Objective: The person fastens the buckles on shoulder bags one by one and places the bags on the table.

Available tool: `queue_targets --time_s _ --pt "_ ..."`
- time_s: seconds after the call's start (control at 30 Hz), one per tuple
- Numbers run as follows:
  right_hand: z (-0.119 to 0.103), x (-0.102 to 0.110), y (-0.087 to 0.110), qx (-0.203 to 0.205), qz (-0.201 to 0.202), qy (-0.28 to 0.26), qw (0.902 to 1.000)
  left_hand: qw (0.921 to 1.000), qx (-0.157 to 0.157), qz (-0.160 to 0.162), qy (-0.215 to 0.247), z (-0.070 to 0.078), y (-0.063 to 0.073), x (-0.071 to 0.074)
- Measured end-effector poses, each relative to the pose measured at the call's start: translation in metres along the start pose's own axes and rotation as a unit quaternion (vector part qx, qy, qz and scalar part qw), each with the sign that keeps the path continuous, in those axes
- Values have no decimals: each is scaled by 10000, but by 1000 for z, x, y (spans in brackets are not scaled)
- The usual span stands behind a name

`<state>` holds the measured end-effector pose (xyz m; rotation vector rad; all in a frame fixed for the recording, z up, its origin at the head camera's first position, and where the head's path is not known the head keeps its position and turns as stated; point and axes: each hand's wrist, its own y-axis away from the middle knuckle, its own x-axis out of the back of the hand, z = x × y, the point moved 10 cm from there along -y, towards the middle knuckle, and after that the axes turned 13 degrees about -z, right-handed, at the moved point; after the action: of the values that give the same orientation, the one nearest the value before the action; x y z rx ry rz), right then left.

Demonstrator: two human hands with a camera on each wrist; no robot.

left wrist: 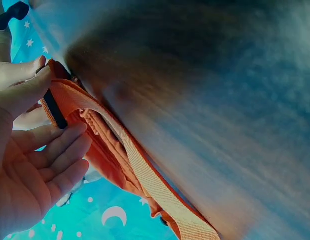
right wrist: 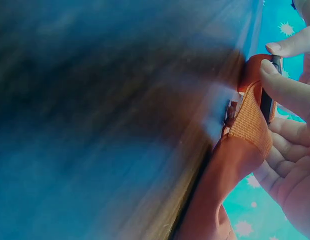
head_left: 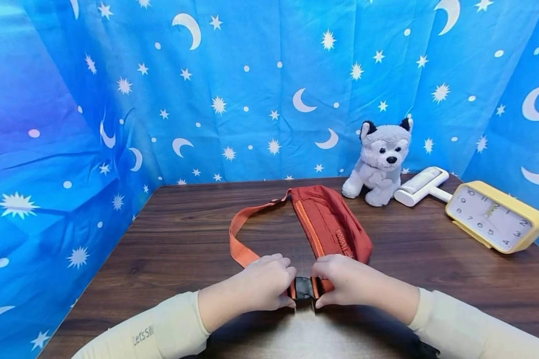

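A red-orange waist bag (head_left: pixel 330 219) lies on the table, its orange strap (head_left: pixel 240 232) looping out to the left. The strap's black side-release buckle (head_left: pixel 304 287) is held at the front of the bag, its two halves joined. My left hand (head_left: pixel 262 281) pinches the buckle's left end between thumb and fingers. At the opposite end, my right hand (head_left: pixel 348 281) pinches the buckle beside the bag's near corner. In the left wrist view the webbing (left wrist: pixel 144 167) runs away from the fingers. The right wrist view shows a short piece of webbing (right wrist: pixel 250 125) joining bag and buckle.
Behind the bag to the right sits a grey-and-white plush dog (head_left: pixel 382 159). A white lint roller (head_left: pixel 422 185) lies beside it, and a yellow alarm clock (head_left: pixel 496 217) stands at the right. A blue star-and-moon curtain (head_left: pixel 251 89) hangs behind the dark wooden table (head_left: pixel 170 249).
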<state>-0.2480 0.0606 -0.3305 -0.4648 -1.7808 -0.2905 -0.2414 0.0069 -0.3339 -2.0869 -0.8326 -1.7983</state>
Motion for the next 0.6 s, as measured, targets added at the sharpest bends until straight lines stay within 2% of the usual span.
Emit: queue_targets --time_s 0.27,0.4,0.6 --pt "-3 -6 -3 -60 -145 362 9992 9991 160 -382 47 0 -3 -8" --pt "-3 -9 -5 -24 -261 374 9990 9983 188 -546 28 1 -5 -14" --pt "-4 -10 -6 -68 -331 500 9982 9979 214 -604 1 1 -7 -19"
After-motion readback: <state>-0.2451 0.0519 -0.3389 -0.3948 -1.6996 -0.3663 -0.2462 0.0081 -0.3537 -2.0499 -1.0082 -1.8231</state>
